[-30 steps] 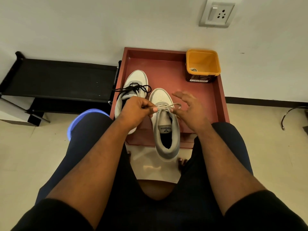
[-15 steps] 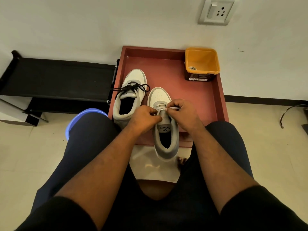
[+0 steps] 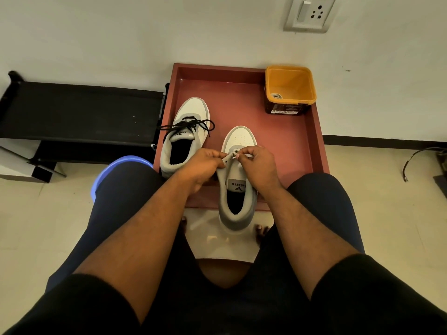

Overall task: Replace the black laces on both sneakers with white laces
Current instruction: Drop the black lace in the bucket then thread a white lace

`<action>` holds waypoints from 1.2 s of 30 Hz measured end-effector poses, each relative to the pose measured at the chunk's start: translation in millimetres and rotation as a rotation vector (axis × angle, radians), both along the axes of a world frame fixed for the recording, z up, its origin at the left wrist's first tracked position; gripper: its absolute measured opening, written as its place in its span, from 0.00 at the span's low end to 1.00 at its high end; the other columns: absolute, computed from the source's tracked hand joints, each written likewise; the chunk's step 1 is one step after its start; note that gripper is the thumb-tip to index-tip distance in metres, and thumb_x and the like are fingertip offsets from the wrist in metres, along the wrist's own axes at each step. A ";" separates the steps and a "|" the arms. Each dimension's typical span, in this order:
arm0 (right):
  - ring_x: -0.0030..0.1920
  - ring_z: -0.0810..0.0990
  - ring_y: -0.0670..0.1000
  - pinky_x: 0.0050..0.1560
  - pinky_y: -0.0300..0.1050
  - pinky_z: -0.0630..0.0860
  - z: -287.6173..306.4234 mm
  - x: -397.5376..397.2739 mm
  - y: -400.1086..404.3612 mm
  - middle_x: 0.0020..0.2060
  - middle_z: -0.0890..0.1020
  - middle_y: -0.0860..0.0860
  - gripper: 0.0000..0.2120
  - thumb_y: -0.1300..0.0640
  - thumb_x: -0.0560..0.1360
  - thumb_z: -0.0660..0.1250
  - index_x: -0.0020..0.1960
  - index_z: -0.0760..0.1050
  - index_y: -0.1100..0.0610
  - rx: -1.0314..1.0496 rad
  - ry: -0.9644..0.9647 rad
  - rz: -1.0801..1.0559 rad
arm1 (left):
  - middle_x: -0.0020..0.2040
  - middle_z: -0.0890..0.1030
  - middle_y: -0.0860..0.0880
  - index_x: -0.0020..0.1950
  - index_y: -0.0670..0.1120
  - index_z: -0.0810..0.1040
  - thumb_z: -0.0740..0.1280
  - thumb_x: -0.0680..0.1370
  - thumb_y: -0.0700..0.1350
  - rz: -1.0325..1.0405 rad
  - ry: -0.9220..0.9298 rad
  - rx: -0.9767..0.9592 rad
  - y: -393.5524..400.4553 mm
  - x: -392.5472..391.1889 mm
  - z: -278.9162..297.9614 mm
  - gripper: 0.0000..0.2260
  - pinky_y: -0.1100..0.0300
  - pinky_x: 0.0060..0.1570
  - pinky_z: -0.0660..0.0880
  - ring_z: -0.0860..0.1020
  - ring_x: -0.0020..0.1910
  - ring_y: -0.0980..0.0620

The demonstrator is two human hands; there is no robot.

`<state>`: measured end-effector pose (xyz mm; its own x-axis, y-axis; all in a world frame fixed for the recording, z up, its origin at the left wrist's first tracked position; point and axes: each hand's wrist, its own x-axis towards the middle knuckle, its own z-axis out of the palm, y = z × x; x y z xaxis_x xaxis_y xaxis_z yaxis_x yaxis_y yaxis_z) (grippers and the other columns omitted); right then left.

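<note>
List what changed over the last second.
The right hand closed from spread fingers onto the white lace; both hands drew together over the right sneaker, the left hand pinching its eyelet flap. The black-laced sneaker, yellow tub and tray stayed put.

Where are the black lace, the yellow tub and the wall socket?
black lace (image 3: 193,124), head view, knot on the left sneaker.
yellow tub (image 3: 290,102), head view, front rim.
wall socket (image 3: 319,14), head view, plate around the holes.
</note>
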<state>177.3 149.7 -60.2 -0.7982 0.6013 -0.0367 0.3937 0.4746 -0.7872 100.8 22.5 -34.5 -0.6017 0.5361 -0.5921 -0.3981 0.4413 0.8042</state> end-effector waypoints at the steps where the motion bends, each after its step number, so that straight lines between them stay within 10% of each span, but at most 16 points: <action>1: 0.46 0.73 0.45 0.48 0.37 0.68 -1.4 0.2 -0.7 0.43 0.77 0.47 0.06 0.59 0.76 0.68 0.48 0.83 0.59 0.001 -0.004 -0.002 | 0.42 0.81 0.45 0.56 0.41 0.82 0.60 0.78 0.32 0.001 -0.012 -0.003 -0.1 0.2 -0.9 0.13 0.69 0.27 0.69 0.76 0.37 0.53; 12: 0.49 0.75 0.48 0.52 0.46 0.73 -12.7 -3.6 -4.3 0.50 0.80 0.52 0.05 0.58 0.77 0.65 0.48 0.79 0.55 -0.070 -0.045 0.026 | 0.50 0.83 0.37 0.49 0.46 0.84 0.63 0.77 0.34 0.049 -0.039 0.032 -0.5 0.3 -13.8 0.12 0.50 0.50 0.70 0.76 0.48 0.43; 19: 0.48 0.75 0.47 0.52 0.47 0.75 -11.2 -2.4 -5.1 0.51 0.80 0.52 0.05 0.58 0.77 0.66 0.49 0.80 0.54 -0.039 -0.080 0.029 | 0.44 0.82 0.46 0.55 0.40 0.82 0.64 0.80 0.40 0.087 -0.052 0.042 0.3 -0.4 -9.7 0.09 0.52 0.47 0.76 0.78 0.44 0.50; 27: 0.53 0.76 0.56 0.55 0.55 0.73 -10.4 -0.2 -13.4 0.51 0.79 0.51 0.07 0.56 0.76 0.63 0.50 0.78 0.52 0.113 -0.193 0.023 | 0.38 0.81 0.47 0.49 0.38 0.82 0.66 0.79 0.38 0.205 0.358 0.019 13.0 18.4 -32.0 0.06 0.64 0.29 0.77 0.78 0.34 0.54; 36: 0.54 0.74 0.50 0.56 0.52 0.68 0.0 6.2 -2.5 0.47 0.77 0.45 0.03 0.49 0.74 0.68 0.46 0.80 0.46 0.058 -0.185 0.034 | 0.40 0.77 0.45 0.50 0.45 0.71 0.57 0.82 0.44 -0.011 0.593 -0.209 16.6 6.7 -31.5 0.06 0.55 0.37 0.73 0.76 0.37 0.46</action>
<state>183.5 147.2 -60.2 -0.8012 0.5791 -0.1505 0.5117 0.5328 -0.6740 107.5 39.1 -65.9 -0.8550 0.4531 -0.2523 0.0944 0.6143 0.7834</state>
